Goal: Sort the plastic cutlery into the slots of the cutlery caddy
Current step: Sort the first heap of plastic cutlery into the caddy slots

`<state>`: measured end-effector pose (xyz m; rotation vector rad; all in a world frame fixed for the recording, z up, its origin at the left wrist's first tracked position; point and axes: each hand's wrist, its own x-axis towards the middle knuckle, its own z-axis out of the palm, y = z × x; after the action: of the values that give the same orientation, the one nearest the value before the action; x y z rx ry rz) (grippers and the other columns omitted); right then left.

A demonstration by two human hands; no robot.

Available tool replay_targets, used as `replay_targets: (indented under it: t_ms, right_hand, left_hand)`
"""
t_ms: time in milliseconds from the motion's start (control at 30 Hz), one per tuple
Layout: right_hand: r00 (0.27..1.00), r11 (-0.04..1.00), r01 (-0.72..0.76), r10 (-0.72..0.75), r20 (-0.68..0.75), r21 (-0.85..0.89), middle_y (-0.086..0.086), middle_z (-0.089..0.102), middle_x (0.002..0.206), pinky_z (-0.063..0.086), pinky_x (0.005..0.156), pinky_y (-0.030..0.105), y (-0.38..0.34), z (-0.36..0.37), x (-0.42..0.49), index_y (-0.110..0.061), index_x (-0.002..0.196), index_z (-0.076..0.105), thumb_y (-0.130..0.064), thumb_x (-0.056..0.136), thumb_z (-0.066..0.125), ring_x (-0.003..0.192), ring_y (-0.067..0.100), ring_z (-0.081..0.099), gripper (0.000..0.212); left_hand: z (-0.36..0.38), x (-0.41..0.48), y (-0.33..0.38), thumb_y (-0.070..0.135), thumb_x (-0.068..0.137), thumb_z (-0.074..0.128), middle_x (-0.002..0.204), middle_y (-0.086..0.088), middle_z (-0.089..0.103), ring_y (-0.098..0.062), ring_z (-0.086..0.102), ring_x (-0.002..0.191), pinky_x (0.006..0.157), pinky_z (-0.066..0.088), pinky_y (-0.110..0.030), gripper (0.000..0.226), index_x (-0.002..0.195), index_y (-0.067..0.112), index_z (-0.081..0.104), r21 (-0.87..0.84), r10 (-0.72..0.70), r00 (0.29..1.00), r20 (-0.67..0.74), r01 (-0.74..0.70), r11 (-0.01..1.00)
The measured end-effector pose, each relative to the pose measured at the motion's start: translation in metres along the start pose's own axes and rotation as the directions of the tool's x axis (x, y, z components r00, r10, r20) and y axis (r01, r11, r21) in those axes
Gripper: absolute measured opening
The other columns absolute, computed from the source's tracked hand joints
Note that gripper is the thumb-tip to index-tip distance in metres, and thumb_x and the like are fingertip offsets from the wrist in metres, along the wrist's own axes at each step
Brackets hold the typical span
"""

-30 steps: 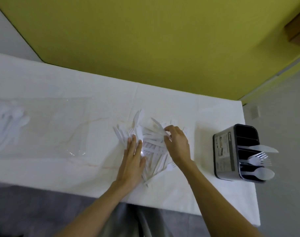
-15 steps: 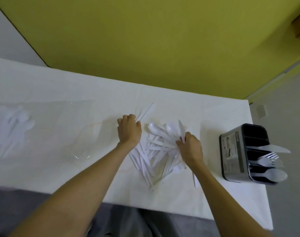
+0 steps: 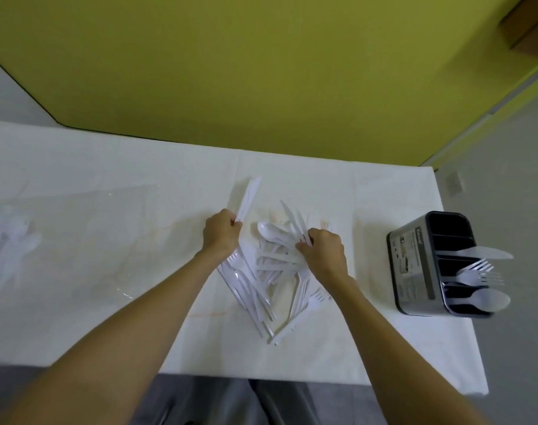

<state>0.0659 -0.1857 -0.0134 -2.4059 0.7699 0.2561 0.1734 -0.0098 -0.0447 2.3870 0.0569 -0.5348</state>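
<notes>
Here, at nine o'clock on the white cloth-covered table (image 3: 77, 167), a clear plastic bag (image 3: 13, 250) holds more pale cutlery, too blurred to sort by kind. Moving right, the left hand (image 3: 221, 233) is closed in a fist around the handle of a white plastic knife (image 3: 248, 196), whose blade points toward eleven o'clock. Beneath and between both hands lies the loose heap of white plastic cutlery (image 3: 267, 277), forks, knives and a spoon crossed over one another at table centre. The right hand (image 3: 324, 251) has its fingers curled shut on several knife-like pieces at the heap's one o'clock edge; how many, I cannot tell. At three o'clock, well apart from the heap, stands the grey-and-black slotted cutlery caddy (image 3: 415, 262), one knife, a few forks and a spoon already in separate slots. This looks like the gathering step: picking out knives. Next, likely, the knives must be carried to the knife slot, handles down.
</notes>
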Motion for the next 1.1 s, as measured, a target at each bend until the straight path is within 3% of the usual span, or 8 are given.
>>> replay_targets:
  t_ms: [167, 333, 467, 567, 733, 833, 933, 1100]
  right_hand:
    - [0.998, 0.995, -0.068, 0.068, -0.003, -0.076, 0.006, 0.056, 0.077, 0.032, 0.051, 0.027, -0.001, 0.0, 0.008, -0.007, 0.077, 0.055, -0.016, 0.091, 0.056, 0.067, 0.024, 0.05, 0.018]
    - [0.993, 0.994, -0.1, 0.097, -0.068, -0.038, 0.002, 0.051, 0.07, 0.029, 0.048, 0.026, 0.014, -0.01, 0.007, -0.014, 0.066, 0.043, -0.017, 0.092, 0.058, 0.06, 0.018, 0.044, 0.03]
    - [0.999, 0.962, -0.037, 0.039, -0.003, 0.271, 0.003, 0.057, 0.067, 0.038, 0.054, 0.022, 0.013, -0.013, 0.001, -0.004, 0.077, 0.062, -0.024, 0.089, 0.067, 0.058, 0.014, 0.048, 0.024]
    - [0.98, 0.785, -0.172, 0.074, 0.185, 0.595, 0.002, 0.066, 0.073, 0.045, 0.056, 0.025, 0.006, -0.01, -0.004, -0.012, 0.09, 0.075, -0.028, 0.084, 0.075, 0.064, 0.016, 0.059, 0.017]
    - [0.956, 0.639, -0.255, 0.055, 0.287, 0.726, 0.017, 0.065, 0.08, 0.053, 0.083, 0.053, 0.007, -0.004, -0.001, 0.001, 0.084, 0.073, -0.029, 0.076, 0.081, 0.074, 0.029, 0.062, 0.032]
    - [0.961, 0.592, -0.26, 0.083, 0.263, 0.763, 0.02, 0.073, 0.091, 0.057, 0.083, 0.045, 0.011, -0.009, -0.005, 0.006, 0.088, 0.071, -0.02, 0.081, 0.078, 0.084, 0.032, 0.069, 0.028]
    - [0.976, 0.578, -0.204, 0.061, 0.207, 0.79, 0.015, 0.066, 0.078, 0.058, 0.083, 0.036, 0.018, -0.026, -0.014, 0.003, 0.074, 0.061, -0.017, 0.082, 0.076, 0.08, 0.026, 0.069, 0.026]
    - [0.996, 0.567, -0.007, 0.078, -0.045, 0.824, 0.01, 0.071, 0.084, 0.057, 0.072, 0.026, 0.042, -0.111, -0.04, 0.002, 0.086, 0.069, -0.008, 0.085, 0.072, 0.082, 0.018, 0.071, 0.011]
  left_hand:
    - [-0.017, -0.017, -0.006, 0.023, 0.093, 0.059, 0.096, -0.001, 0.065, -0.018, 0.06, 0.09, 0.077, 0.043, -0.024, 0.021, 0.107, 0.007, 0.065, -0.177, -0.024, 1.0, -0.011, 0.022, 0.984]
    - [-0.01, -0.041, -0.001, 0.026, 0.089, 0.065, 0.092, 0.0, 0.068, -0.013, 0.061, 0.083, 0.075, 0.044, -0.022, 0.019, 0.102, 0.012, 0.069, -0.274, 0.019, 0.995, 0.096, 0.008, 0.962]
    - [0.015, -0.059, 0.0, 0.027, 0.088, 0.066, 0.085, 0.0, 0.068, -0.016, 0.061, 0.077, 0.072, 0.05, -0.028, 0.019, 0.099, 0.012, 0.072, -0.379, 0.005, 0.966, 0.257, 0.096, 0.92]
    - [0.026, -0.068, 0.002, 0.024, 0.089, 0.066, 0.085, 0.0, 0.069, -0.014, 0.06, 0.075, 0.07, 0.048, -0.025, 0.015, 0.098, 0.014, 0.072, -0.404, 0.002, 0.961, 0.275, 0.113, 0.908]
    - [0.025, -0.076, 0.006, 0.024, 0.084, 0.073, 0.09, 0.001, 0.073, -0.014, 0.068, 0.086, 0.08, 0.054, -0.025, 0.011, 0.095, 0.021, 0.073, -0.397, 0.049, 0.961, 0.272, 0.066, 0.916]
    - [0.019, -0.079, 0.009, 0.027, 0.084, 0.072, 0.086, 0.003, 0.073, -0.013, 0.068, 0.084, 0.081, 0.055, -0.031, 0.008, 0.089, 0.022, 0.074, -0.391, 0.048, 0.972, 0.231, 0.047, 0.919]
    - [0.013, -0.078, 0.013, 0.029, 0.082, 0.073, 0.087, 0.005, 0.073, -0.012, 0.068, 0.086, 0.08, 0.055, -0.033, 0.011, 0.091, 0.021, 0.073, -0.37, 0.044, 0.988, 0.149, 0.014, 0.929]
    - [0.015, -0.084, 0.07, 0.021, 0.084, 0.073, 0.088, -0.004, 0.073, -0.019, 0.071, 0.08, 0.078, 0.059, -0.034, 0.011, 0.092, 0.02, 0.065, -0.498, 0.137, 0.989, 0.051, -0.094, 0.862]
